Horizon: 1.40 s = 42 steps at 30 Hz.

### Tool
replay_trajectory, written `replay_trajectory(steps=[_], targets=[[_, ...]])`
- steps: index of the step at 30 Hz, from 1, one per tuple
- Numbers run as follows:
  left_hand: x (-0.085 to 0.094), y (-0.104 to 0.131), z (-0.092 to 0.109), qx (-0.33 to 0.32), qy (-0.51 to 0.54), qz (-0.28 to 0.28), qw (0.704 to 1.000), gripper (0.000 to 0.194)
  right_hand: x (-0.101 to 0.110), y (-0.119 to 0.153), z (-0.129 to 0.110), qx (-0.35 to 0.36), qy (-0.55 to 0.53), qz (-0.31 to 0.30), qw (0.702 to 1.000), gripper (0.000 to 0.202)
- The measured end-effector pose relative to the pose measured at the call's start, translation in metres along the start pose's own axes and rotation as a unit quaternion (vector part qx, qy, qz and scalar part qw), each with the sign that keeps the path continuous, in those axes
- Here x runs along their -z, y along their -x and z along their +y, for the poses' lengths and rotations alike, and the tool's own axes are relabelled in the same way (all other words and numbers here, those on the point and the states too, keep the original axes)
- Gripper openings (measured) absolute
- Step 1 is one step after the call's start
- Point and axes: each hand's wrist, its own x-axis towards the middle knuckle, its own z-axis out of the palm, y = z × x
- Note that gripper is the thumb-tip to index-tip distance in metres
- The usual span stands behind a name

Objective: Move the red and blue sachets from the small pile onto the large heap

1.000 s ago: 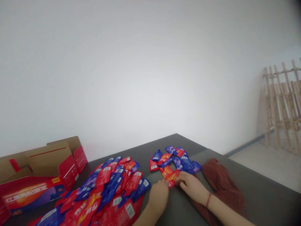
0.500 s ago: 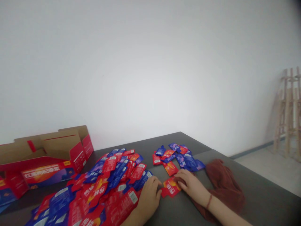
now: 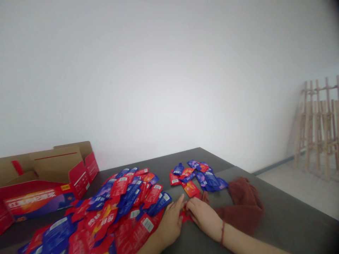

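My left hand (image 3: 171, 222) rests at the right edge of a large pile of red and blue sachets (image 3: 124, 208), its fingers stretched out and its thumb beside a red sachet (image 3: 186, 216). That sachet lies flat on the dark table, mostly covered by my right hand (image 3: 205, 216). The fingers of my right hand are bent over a bunched end of a brown cloth (image 3: 245, 201) and press down on the sachet. The rest of the cloth trails to the right under the wrist. Just beyond my hands lies a smaller group of sachets (image 3: 209, 179).
An open red cardboard box (image 3: 78, 180) with a brown inside stands at the left of the dark table (image 3: 280, 208). A white wall (image 3: 169, 88) rises behind the table. Wooden easels (image 3: 317, 127) stand on the floor at the far right.
My right hand has moved left with the cloth, over the red sachet, hiding most of it. My left hand's fingers have straightened. The view has turned slightly to the right.
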Motion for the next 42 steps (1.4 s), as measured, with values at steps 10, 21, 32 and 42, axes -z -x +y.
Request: replay_trajectory(steps=[10, 21, 32, 42], targets=[[0.013, 0.001, 0.017, 0.028, 0.03, -0.041, 0.998, 0.081, 0.022, 0.02, 0.034, -0.032, 0.065, 0.041, 0.997, 0.022], [0.006, -0.002, 0.0, 0.008, 0.04, -0.031, 0.999, 0.084, -0.03, -0.019, -0.006, 0.049, 0.174, 0.03, 0.983, 0.019], [0.011, -0.002, 0.008, -0.003, 0.05, -0.068, 0.996, 0.091, 0.0, 0.013, 0.012, 0.067, 0.164, 0.022, 0.984, 0.02], [0.007, -0.001, 0.007, -0.007, 0.056, -0.034, 0.998, 0.092, -0.004, -0.003, -0.008, 0.045, 0.101, -0.02, 0.994, 0.019]])
